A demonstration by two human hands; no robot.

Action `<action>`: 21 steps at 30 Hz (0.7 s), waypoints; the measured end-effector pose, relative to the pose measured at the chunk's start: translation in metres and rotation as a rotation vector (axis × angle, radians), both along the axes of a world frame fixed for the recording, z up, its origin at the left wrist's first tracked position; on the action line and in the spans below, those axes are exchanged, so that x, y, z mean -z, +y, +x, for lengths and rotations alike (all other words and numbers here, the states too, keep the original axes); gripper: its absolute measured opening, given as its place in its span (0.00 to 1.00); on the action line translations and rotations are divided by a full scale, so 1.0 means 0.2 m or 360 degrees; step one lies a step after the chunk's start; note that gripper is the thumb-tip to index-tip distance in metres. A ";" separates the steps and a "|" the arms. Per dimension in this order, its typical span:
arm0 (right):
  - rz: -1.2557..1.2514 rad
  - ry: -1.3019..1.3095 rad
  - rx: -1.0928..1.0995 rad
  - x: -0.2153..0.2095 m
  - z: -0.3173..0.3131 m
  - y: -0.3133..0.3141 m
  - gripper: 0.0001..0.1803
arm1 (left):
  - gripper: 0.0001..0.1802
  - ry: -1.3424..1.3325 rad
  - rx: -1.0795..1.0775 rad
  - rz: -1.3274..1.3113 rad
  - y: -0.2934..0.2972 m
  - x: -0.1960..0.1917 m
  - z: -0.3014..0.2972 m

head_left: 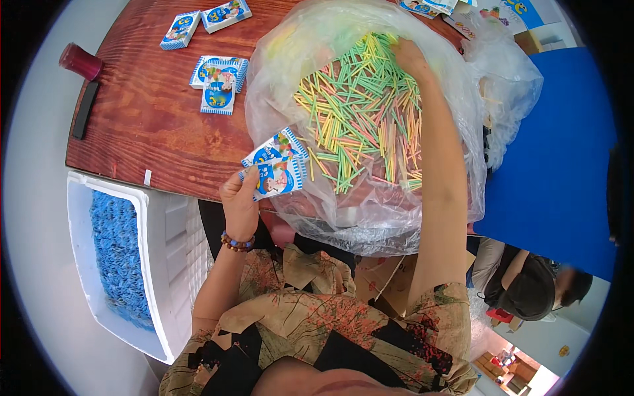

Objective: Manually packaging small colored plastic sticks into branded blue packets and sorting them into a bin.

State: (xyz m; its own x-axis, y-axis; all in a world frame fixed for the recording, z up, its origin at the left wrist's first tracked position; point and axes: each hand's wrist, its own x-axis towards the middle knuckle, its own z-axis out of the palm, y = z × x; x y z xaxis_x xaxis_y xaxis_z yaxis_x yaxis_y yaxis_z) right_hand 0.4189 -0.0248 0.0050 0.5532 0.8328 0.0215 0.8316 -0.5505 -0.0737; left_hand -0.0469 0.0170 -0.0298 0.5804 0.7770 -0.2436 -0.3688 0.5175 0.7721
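L hand (240, 206) holds pkts (280, 178) (blue/wht); R hand (411, 58) at sticks (378, 78).

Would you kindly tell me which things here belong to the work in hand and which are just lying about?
In use:
blue-and-white packets, in the left hand
pastel sticks, at the right hand
clear plastic bag, around the sticks

Seemingly lying about:
dark red cylinder
black bar
small white piece

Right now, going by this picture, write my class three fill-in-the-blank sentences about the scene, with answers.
1. The hand holding small packets is the ____ one.
2. Besides pink and yellow, many sticks are ____.
3. The heap in the white box beside the table is ____.
Answers: left; green; blue.
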 end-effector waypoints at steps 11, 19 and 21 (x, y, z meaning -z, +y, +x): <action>0.1929 0.2707 0.0312 0.02 -0.77 -0.25 0.07 | 0.12 -0.0115 -0.0105 -0.0062 -0.02 -0.10 0.04; 0.2138 0.2621 -0.0178 -0.14 -1.31 -0.23 0.09 | 0.12 -0.0233 -0.0039 -0.0122 -0.07 -0.11 0.18; 0.2266 0.2505 -0.0199 -0.23 -1.43 -0.24 0.09 | 0.12 -0.0286 -0.0014 -0.0107 -0.09 -0.11 0.20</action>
